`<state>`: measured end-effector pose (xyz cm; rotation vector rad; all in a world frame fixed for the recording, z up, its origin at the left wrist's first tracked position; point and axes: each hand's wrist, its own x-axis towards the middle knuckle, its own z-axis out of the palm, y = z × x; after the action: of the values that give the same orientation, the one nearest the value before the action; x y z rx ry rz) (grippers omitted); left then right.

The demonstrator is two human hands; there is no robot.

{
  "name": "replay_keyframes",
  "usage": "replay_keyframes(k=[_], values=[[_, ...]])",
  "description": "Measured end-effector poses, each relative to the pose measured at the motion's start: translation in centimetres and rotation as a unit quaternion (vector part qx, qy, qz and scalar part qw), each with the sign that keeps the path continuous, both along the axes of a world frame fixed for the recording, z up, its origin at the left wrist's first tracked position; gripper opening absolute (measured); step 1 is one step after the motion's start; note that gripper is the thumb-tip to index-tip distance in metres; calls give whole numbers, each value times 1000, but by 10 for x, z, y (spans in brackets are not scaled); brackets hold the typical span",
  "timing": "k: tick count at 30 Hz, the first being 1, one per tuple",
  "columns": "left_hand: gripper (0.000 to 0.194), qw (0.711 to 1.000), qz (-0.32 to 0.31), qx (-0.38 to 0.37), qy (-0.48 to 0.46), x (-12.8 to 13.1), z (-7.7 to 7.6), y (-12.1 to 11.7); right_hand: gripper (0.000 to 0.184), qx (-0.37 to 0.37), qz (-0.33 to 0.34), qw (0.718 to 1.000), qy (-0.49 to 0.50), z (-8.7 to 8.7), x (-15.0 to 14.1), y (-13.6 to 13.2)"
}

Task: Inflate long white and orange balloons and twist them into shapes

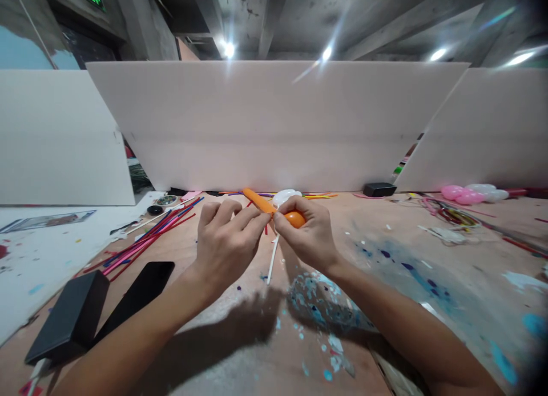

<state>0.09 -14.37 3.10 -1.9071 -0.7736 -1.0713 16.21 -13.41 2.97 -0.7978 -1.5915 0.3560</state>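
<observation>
An orange long balloon is held up between both hands over the table. Its long part slants up and left behind my left fingers, while a round bubble shows inside my right hand. My left hand is closed, with thumb and forefinger pinching the balloon near its narrow middle. Around the bubble, my right hand is wrapped, thumb and forefinger meeting at that same narrow spot. Just behind them sits a white balloon. A thin white stick lies on the table below the hands.
Several uninflated balloons lie at left, near a black phone and a dark box. A white board stands across the back. A small black box and pink balloons are at right on the paint-stained table.
</observation>
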Motion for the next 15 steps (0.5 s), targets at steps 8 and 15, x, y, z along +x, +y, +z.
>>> replay_keyframes(k=[8, 15], values=[[19, 995, -76, 42, 39, -11, 4, 5, 18, -182, 131, 971, 80, 9, 0, -2], [17, 996, -63, 36, 47, -10, 2, 10, 14, -236, 189, 949, 85, 2, 3, 7]])
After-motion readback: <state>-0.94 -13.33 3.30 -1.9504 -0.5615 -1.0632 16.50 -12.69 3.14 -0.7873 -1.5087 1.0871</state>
